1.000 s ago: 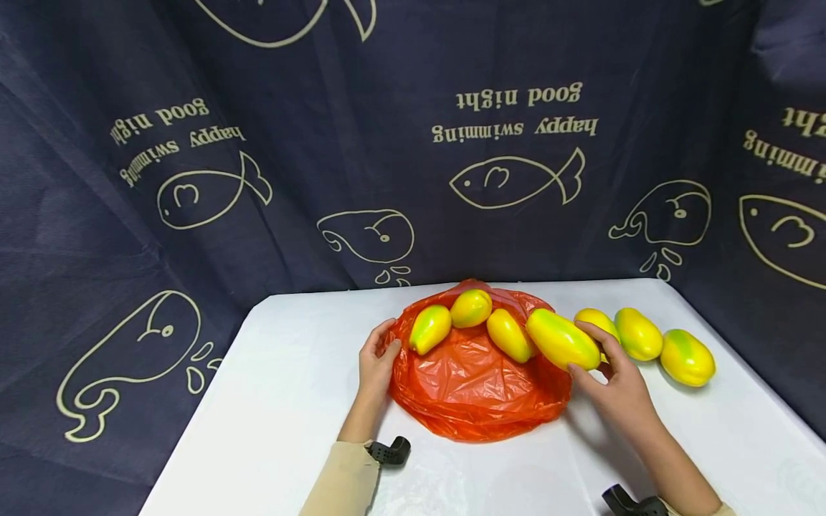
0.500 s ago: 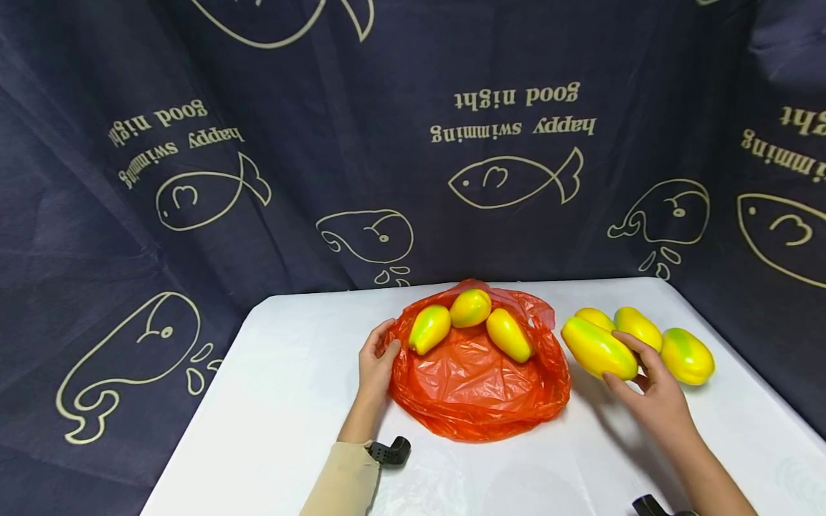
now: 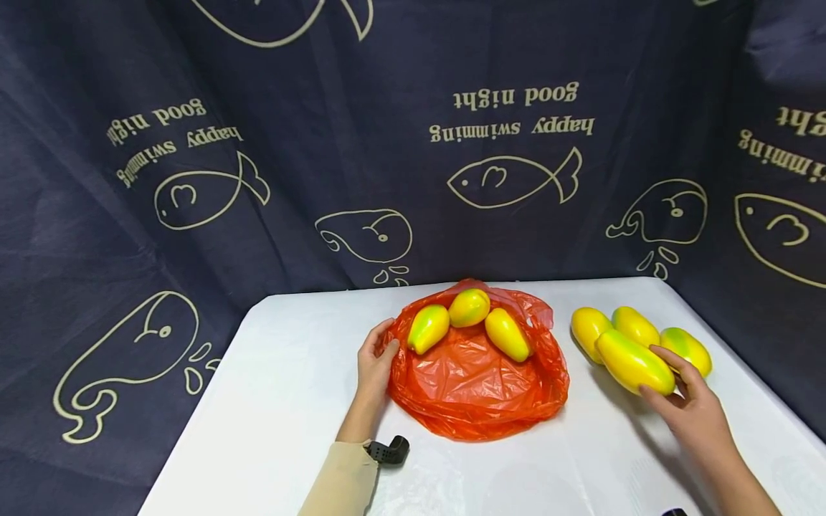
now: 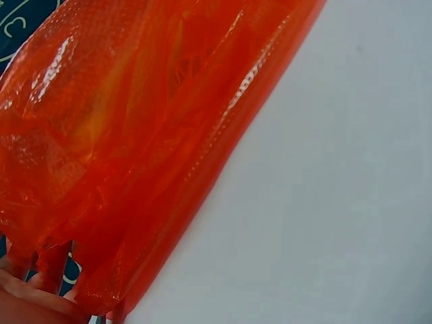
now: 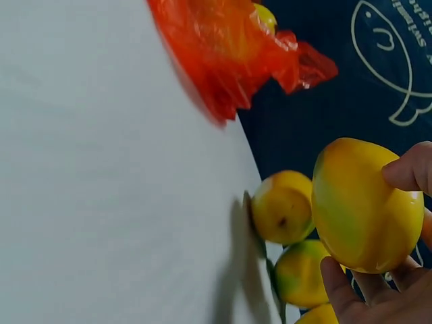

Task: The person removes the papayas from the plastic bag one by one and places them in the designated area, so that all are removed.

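Note:
A red plastic bag (image 3: 477,387) lies spread with its mouth up on the white table. Inside it rest three yellow-green mangoes, one of them the left mango (image 3: 429,329). At the bag's left rim my left hand (image 3: 376,365) pinches the film, its fingers partly hidden by the plastic in the left wrist view. Out to the right, my right hand (image 3: 697,408) grips another mango (image 3: 634,362) between thumb and fingers. In the right wrist view this held mango (image 5: 364,202) is raised above the table, near the loose ones.
Three loose mangoes sit at the table's right side: one on the left (image 3: 589,331), one in the middle (image 3: 635,326) and one on the right (image 3: 689,351). A dark curtain (image 3: 400,143) with fish drawings stands behind the white table (image 3: 277,401).
My right hand has carried its mango rightward and toward me, away from the bag's right rim to in front of the loose mangoes. The left hand stays at the bag.

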Demonstrator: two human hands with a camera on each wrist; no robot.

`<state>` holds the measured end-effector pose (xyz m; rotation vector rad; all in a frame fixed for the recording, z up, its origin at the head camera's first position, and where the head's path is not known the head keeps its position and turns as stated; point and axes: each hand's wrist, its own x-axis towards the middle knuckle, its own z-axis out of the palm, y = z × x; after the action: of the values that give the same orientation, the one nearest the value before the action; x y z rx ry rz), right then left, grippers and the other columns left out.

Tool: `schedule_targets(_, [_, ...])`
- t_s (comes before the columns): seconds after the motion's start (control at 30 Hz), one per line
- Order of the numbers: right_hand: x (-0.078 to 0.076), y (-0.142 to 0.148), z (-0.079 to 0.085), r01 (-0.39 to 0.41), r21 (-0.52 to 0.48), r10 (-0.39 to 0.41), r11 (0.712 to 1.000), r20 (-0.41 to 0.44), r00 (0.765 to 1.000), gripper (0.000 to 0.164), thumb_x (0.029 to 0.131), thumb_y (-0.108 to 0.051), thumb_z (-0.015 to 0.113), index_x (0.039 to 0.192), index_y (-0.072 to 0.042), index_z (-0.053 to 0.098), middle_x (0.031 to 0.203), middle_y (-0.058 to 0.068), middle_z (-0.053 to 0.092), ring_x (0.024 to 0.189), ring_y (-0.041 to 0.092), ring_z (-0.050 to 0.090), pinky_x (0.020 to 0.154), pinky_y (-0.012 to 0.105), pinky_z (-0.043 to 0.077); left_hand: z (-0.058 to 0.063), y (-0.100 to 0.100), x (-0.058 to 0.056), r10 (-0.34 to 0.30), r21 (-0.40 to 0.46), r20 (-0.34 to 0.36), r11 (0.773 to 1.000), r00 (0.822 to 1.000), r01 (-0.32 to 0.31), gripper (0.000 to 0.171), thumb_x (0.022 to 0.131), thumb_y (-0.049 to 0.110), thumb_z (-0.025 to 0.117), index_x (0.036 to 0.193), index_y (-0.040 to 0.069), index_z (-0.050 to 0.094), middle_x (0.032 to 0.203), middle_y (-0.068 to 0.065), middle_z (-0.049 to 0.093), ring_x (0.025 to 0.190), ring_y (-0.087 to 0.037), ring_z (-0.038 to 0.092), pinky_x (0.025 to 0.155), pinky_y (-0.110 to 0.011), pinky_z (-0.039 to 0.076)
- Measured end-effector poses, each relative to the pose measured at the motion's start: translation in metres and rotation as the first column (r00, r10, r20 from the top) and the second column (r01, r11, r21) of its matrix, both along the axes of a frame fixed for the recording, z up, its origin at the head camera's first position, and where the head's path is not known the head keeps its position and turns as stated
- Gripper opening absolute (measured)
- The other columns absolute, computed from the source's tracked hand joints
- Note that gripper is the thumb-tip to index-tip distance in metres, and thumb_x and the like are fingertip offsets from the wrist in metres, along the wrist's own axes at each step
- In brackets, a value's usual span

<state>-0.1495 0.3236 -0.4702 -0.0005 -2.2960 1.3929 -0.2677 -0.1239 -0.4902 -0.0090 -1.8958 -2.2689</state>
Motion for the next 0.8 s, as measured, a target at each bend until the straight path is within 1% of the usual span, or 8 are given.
schedule_targets(0.1, [0.003,0.006,-0.004,0.02,0.019,-0.021,1.0,0.054,0.998,0.071,0.09,-0.002,0.069,0.151,-0.026,0.043,0.129,-0.036,0.041,0.107,-0.025,0.041,0.075,-0.004,0.041,-0.001,0.0,-0.001,-0.007,0.004,0.003,1.0,1.0,0.007,0.043,0.097,0.005,0.057,0.139,0.013,0.057,0.144,-0.009,0.055,0.127,-0.024,0.054,0.095,-0.018,0.053])
schedule_targets(0.27, [0.009,0.016,-0.011,0.046,0.028,-0.049,0.999,0.137,0.989,0.07,0.093,-0.009,0.069,0.152,-0.031,0.04,0.126,-0.04,0.04,0.105,-0.026,0.037,0.073,-0.003,0.037,-0.003,0.001,-0.001,-0.01,-0.005,0.002,1.0,1.0,0.01,0.042,0.097,0.006,0.056,0.139,0.012,0.057,0.145,-0.009,0.055,0.13,-0.026,0.053,0.097,-0.02,0.053])
schedule_targets(0.43, [0.012,0.026,-0.015,0.073,0.065,-0.085,0.995,0.205,0.975,0.07,0.096,-0.016,0.066,0.154,-0.036,0.035,0.129,-0.041,0.034,0.106,-0.027,0.03,0.073,-0.003,0.034,-0.001,0.002,-0.002,-0.01,-0.006,-0.001,1.0,1.0,0.01,0.043,0.097,0.005,0.055,0.14,0.011,0.056,0.144,-0.01,0.056,0.126,-0.024,0.055,0.096,-0.02,0.054])
schedule_targets(0.5, [0.013,0.029,-0.018,0.091,0.088,-0.11,0.992,0.235,0.966,0.069,0.097,-0.019,0.065,0.155,-0.038,0.033,0.132,-0.041,0.031,0.107,-0.028,0.027,0.072,-0.003,0.033,-0.001,0.002,-0.002,-0.011,0.0,0.002,1.0,1.0,0.011,0.043,0.097,0.004,0.055,0.139,0.011,0.057,0.143,-0.009,0.056,0.124,-0.023,0.056,0.094,-0.02,0.054])
schedule_targets(0.63, [0.012,0.034,-0.023,0.107,0.087,-0.127,0.991,0.273,0.954,0.068,0.098,-0.021,0.062,0.155,-0.039,0.031,0.135,-0.039,0.029,0.107,-0.027,0.025,0.072,-0.001,0.032,-0.001,0.001,-0.002,-0.01,0.0,0.004,1.0,1.0,0.01,0.043,0.097,0.005,0.056,0.139,0.01,0.057,0.143,-0.009,0.057,0.124,-0.023,0.055,0.094,-0.019,0.054])
schedule_targets(0.8, [0.012,0.037,-0.028,0.11,0.091,-0.132,0.99,0.291,0.948,0.068,0.099,-0.022,0.061,0.156,-0.039,0.029,0.129,-0.04,0.027,0.102,-0.025,0.024,0.072,0.0,0.031,-0.002,0.0,-0.002,-0.009,-0.009,0.002,1.0,1.0,0.009,0.043,0.097,0.005,0.056,0.139,0.009,0.056,0.144,-0.01,0.056,0.127,-0.025,0.054,0.095,-0.019,0.053])
